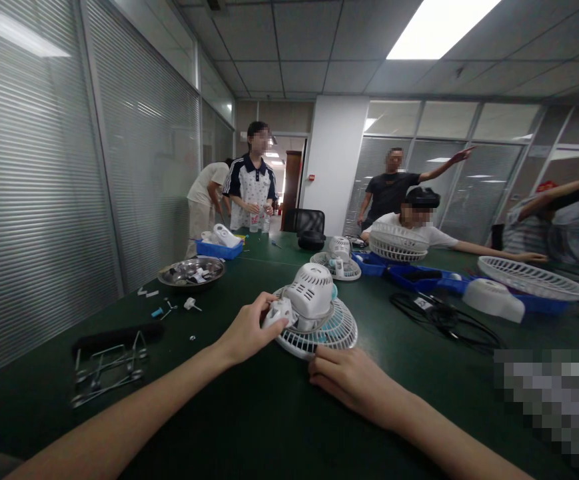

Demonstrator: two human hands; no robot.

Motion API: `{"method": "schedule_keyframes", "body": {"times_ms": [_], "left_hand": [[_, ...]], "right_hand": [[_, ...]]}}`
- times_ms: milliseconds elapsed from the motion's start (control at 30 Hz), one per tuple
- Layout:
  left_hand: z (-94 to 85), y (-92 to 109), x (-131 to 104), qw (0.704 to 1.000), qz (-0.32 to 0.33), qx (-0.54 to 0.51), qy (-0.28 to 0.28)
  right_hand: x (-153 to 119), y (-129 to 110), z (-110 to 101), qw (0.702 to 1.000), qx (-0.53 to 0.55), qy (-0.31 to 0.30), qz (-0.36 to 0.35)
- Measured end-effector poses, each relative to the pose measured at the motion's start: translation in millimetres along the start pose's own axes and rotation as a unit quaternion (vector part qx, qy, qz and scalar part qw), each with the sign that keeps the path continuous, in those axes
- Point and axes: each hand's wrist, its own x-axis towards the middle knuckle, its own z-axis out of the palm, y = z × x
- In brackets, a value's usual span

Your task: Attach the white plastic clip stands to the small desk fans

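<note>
A small fan lies face down on the table, its white motor housing (312, 291) upward and its round white fan grille (340, 328) underneath. Pale blue blades show through the bars. My left hand (252, 328) is closed around a white plastic bracket (280, 313) at the left side of the housing, thumb and fingers on either side of it. At the front rim of the grille, my right hand (354, 379) is curled with its fingertips against the edge; their undersides are hidden.
On the left are a metal bowl (192, 272) of small parts, a wire stand (110, 371) and a blue tray (219, 249). Another fan (338, 259) lies beyond. To the right are black cables (444, 321), a white cover (494, 299) and a loose grille (534, 279). Several people are around the table.
</note>
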Motion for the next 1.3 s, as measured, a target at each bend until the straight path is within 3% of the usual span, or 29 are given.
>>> {"method": "schedule_keyframes", "body": {"times_ms": [367,567,700,833,1067,1300], "left_hand": [[-2.2,-16.8,10.4,0.993,-0.054,0.095,0.051],[-5.6,-18.1,11.7,0.996,-0.036,0.076,0.028],[-5.9,-12.4,7.3,0.998,-0.016,0.055,0.02],[-5.0,-10.7,5.4,1.0,-0.02,0.02,0.003],[-3.1,-14.6,7.3,1.0,-0.015,0.012,0.004],[-5.2,-11.6,6.0,1.0,-0.026,0.001,-0.003]], "right_hand": [[2.9,-1.3,7.3,0.997,-0.026,0.05,-0.051],[2.6,2.9,11.5,0.993,-0.058,0.074,-0.074],[8.6,8.6,2.1,0.988,-0.091,0.114,-0.058],[32.1,15.2,-16.3,0.981,-0.127,0.142,-0.025],[84.2,5.9,-35.6,0.952,-0.273,0.103,-0.088],[100.2,-2.7,-49.1,0.946,-0.307,0.053,-0.094]]}}
